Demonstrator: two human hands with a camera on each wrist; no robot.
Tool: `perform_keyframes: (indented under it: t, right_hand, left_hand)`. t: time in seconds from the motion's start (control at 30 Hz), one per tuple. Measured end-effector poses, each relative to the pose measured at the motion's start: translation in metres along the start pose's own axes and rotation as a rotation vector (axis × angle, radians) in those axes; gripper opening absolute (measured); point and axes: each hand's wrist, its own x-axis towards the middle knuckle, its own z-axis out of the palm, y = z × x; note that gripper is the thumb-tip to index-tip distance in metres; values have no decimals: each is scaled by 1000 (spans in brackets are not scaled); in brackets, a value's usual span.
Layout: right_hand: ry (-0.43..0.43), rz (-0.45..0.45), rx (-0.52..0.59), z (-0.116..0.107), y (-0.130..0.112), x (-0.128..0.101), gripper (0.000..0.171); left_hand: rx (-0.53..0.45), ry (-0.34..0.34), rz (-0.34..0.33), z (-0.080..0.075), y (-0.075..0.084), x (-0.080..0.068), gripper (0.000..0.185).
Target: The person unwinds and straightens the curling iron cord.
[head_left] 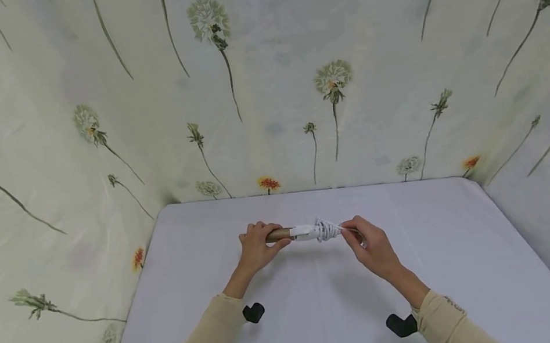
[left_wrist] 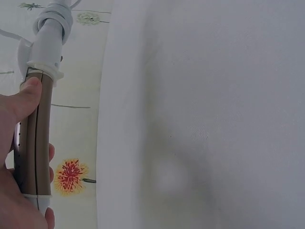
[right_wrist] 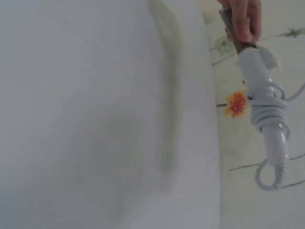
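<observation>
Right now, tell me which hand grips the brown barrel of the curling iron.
The left hand: its fingers wrap the brown barrel. The right hand is at the other end, pinching the white cord wound round the white handle.

head view from above, facing down; 2 close wrist views, all sharing the curling iron point(head_left: 300, 232).

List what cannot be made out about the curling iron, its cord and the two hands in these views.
- Right hand: outside the right wrist view; in the head view its fingertips at the white cord are too small to tell how they grip.
- Curling iron: the left hand hides part of its brown barrel; the left wrist view's top edge cuts off its white handle.
- The cord's plug: not seen in any view.
</observation>
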Motion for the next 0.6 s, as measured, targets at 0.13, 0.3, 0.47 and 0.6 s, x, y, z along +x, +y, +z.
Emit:
perform_keyframes:
  t: [0.13,0.3,0.47,0.6]
  right_hand:
    - [-9,22,-16,-7,8,11,20]
    - [-52,32,-29,-11,21,22,18]
    - [-105,36,-41,-11,37,25,15]
    - [-125,72,-34,-13,47,24,13]
  left_hand:
    - [-10,-21,31,-2,-2,-1,45]
    - [-8,-50,83,-5,-5,-1,42]
    - [-2,-101,113,-5,-10,-2,42]
    - [-77,-125,141,-6,-11,-6,40]
